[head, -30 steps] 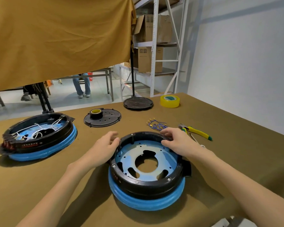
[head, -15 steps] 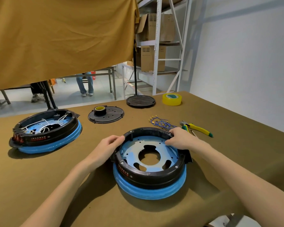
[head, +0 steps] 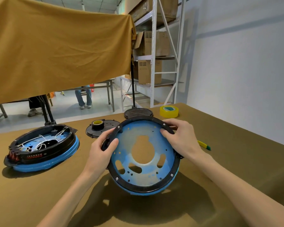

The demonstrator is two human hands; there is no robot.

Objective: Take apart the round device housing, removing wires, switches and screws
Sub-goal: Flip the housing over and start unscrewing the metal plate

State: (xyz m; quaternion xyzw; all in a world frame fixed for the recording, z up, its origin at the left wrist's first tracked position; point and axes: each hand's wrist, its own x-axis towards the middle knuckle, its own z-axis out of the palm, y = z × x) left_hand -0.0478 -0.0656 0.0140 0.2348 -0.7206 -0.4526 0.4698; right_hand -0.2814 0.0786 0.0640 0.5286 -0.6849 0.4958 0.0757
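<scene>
The round housing (head: pixel 143 176), a black ring around a blue plate with a blue outer band, is tilted up with its open inside facing me. Its lower edge is at or just above the tablecloth; I cannot tell if it touches. My left hand (head: pixel 102 153) grips its left rim, thumb inside on the blue plate. My right hand (head: pixel 180 138) grips the upper right rim, fingers curled over the black ring. Small screws sit in the ring. The plate inside is bare, with no wires on it.
A second housing (head: pixel 43 149) with white wires inside lies at the left. A black cover disc (head: pixel 103 130) carrying a small tape roll, another black disc (head: pixel 138 113) and yellow tape (head: pixel 169 111) lie behind. Yellow-green pliers handle (head: pixel 203 145) pokes out past my right wrist.
The housing lay flat on the table with both hands at its rim; now both hands have tipped it up so its inside faces me. The view has also lifted.
</scene>
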